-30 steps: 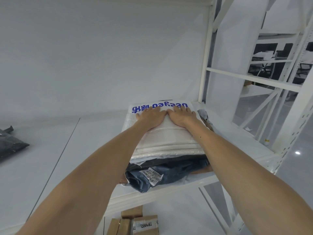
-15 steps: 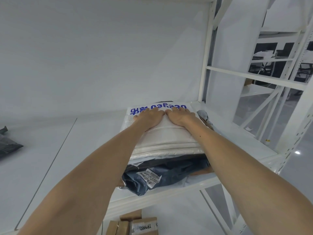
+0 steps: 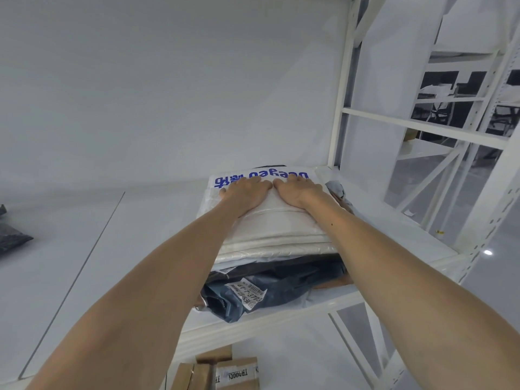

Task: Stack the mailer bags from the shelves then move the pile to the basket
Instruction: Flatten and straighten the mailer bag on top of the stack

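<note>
A pile of mailer bags [image 3: 277,237] lies on the white shelf [image 3: 118,249] near its right end. White bags are on top, the uppermost with blue print along its far edge. A dark blue bag [image 3: 281,294] with a white label sits at the bottom. My left hand [image 3: 246,191] and my right hand [image 3: 299,190] lie flat side by side on the top white bag and press down on it, fingers straight toward the blue print.
Another dark mailer bag [image 3: 11,236] lies at the shelf's far left edge. Cardboard boxes [image 3: 222,372] sit on the level below. A white upright post [image 3: 342,88] stands right behind the pile, with more white racking [image 3: 439,130] to the right.
Both hands stay flat on the top bag. The view has shifted slightly, so the dark bag at left sits nearer the frame's edge.
</note>
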